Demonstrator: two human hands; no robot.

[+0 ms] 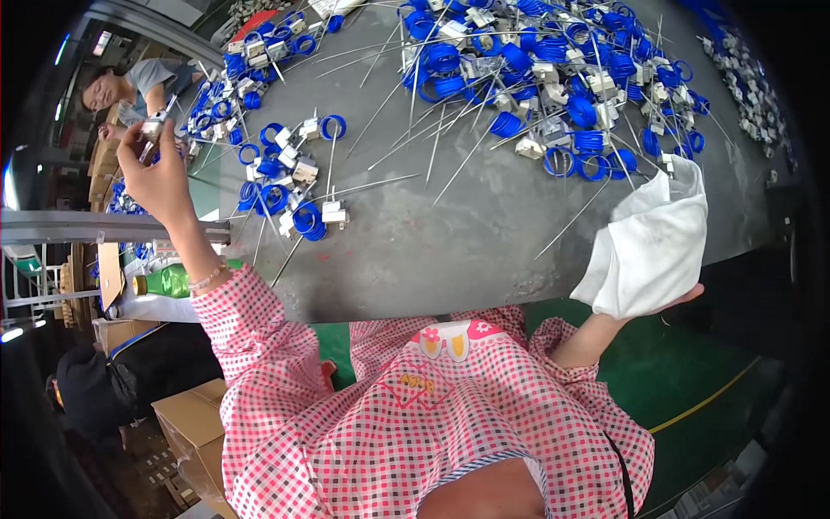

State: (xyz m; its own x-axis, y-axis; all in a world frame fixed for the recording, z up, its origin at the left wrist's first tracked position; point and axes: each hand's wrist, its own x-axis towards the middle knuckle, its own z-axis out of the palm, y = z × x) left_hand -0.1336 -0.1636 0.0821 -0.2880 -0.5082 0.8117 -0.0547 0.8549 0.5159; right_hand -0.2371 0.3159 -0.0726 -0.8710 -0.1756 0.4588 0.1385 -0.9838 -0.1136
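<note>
While the left hand (164,179) pinched a small white part (153,128), white cloth (647,244) covered most of the right hand (686,297)

That pinch sat by the left edge of the gray table (484,233). At the table's near edge, on the right, the cloth hid the right hand's grip, which I could not tell. Blue coils (581,111) lay heaped across the table's far side

Smock (372,450) is showing pink, white and dark checks | sleeves (246,333) are matching | chest patch (456,344) is bearing flowers (430,335) | neckline trim (471,463) is showing blue-and-white stripes | bracelet (207,279) is circling left wrist (197,259)
</note>
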